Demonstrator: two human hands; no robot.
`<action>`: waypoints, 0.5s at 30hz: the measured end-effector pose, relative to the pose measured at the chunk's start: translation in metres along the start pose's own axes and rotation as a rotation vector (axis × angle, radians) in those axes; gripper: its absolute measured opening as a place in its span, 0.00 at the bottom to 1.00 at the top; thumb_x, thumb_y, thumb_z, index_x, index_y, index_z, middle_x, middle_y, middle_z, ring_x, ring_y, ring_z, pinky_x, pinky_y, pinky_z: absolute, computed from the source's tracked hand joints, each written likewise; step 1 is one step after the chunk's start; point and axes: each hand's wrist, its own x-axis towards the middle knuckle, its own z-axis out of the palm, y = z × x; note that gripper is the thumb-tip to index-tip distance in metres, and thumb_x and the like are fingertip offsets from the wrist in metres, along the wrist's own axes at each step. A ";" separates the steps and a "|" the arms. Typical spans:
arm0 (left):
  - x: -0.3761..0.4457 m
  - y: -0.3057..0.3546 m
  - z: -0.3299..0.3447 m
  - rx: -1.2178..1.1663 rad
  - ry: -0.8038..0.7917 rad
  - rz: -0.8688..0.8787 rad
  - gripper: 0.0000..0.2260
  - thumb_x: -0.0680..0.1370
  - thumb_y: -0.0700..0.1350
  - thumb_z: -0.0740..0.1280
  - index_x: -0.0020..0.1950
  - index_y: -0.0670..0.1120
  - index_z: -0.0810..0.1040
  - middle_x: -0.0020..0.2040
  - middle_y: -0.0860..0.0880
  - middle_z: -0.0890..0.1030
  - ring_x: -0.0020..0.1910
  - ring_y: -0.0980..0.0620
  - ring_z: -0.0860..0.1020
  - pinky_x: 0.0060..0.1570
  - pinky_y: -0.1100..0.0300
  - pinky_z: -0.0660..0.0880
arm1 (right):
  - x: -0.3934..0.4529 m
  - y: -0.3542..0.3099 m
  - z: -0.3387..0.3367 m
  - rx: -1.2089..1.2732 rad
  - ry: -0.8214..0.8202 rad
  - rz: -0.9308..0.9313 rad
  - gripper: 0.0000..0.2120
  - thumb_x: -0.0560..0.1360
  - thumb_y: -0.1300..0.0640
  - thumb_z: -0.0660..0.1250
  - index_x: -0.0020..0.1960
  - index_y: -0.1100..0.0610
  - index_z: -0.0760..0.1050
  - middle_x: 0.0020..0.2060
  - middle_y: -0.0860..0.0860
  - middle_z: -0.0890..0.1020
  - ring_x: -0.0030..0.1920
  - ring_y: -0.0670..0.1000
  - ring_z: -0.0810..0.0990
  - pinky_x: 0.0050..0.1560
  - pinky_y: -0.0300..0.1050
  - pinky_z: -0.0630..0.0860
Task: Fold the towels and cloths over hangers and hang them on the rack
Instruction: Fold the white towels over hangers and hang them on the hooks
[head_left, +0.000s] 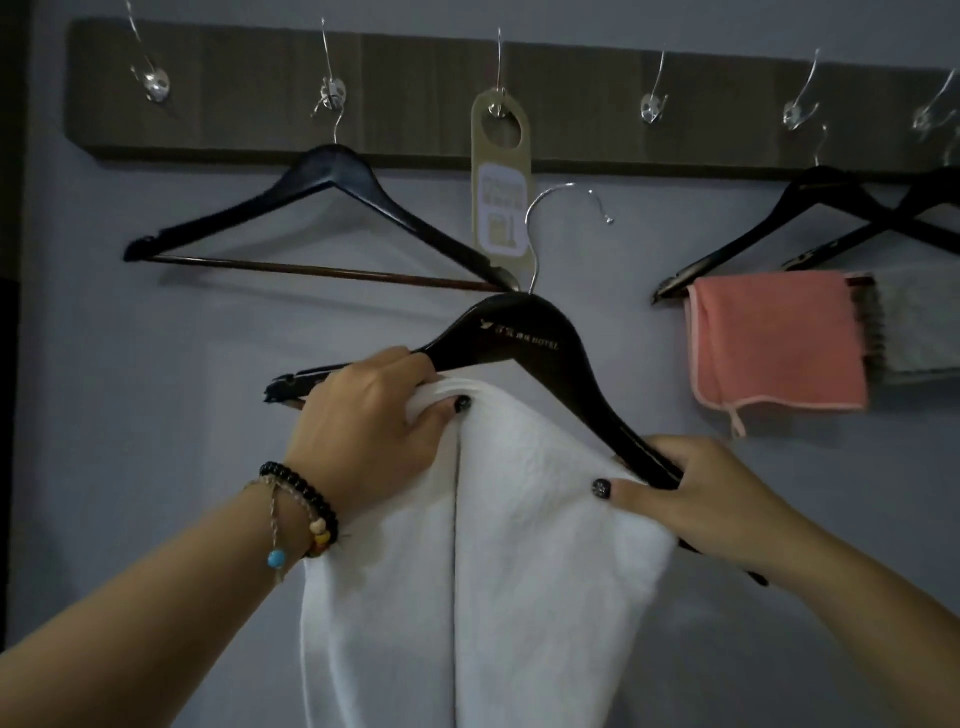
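Two hands hold a glossy black wooden hanger with a silver hook (511, 332) at mid-frame, tilted down to the right, a white towel (519, 545) draped over its bar and hanging to the bottom edge. The left hand (374, 415) curls its grip round the hanger's left arm, thumb pinching the towel's top fold. The right hand (696, 499) clasps the hanger's lower right end, thumb pressed on the cloth. Above runs a dark wooden wall rack with metal hooks (415, 98); an empty black hanger (322, 218) hangs upper left, a beige door tag (501, 176) at centre, a folded pink cloth (774, 338) on a hanger at right.
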 end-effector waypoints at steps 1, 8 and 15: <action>-0.008 0.008 -0.005 -0.007 -0.005 -0.017 0.12 0.73 0.56 0.64 0.40 0.49 0.75 0.35 0.57 0.70 0.30 0.51 0.72 0.30 0.60 0.68 | -0.011 -0.002 -0.002 -0.007 -0.024 -0.004 0.17 0.69 0.50 0.75 0.33 0.59 0.72 0.25 0.43 0.67 0.28 0.44 0.67 0.31 0.41 0.61; -0.072 0.073 -0.043 -0.084 -0.086 -0.199 0.10 0.72 0.56 0.71 0.41 0.51 0.77 0.36 0.59 0.75 0.32 0.58 0.74 0.32 0.64 0.71 | -0.105 -0.016 -0.022 -0.047 -0.179 -0.038 0.13 0.75 0.51 0.69 0.36 0.53 0.69 0.25 0.44 0.69 0.26 0.42 0.65 0.28 0.37 0.61; -0.135 0.156 -0.091 -0.105 -0.223 -0.097 0.06 0.76 0.52 0.63 0.44 0.55 0.66 0.47 0.56 0.74 0.31 0.52 0.75 0.28 0.55 0.75 | -0.203 -0.027 -0.056 0.081 -0.266 0.005 0.08 0.75 0.56 0.68 0.44 0.44 0.71 0.28 0.48 0.70 0.27 0.43 0.66 0.29 0.35 0.62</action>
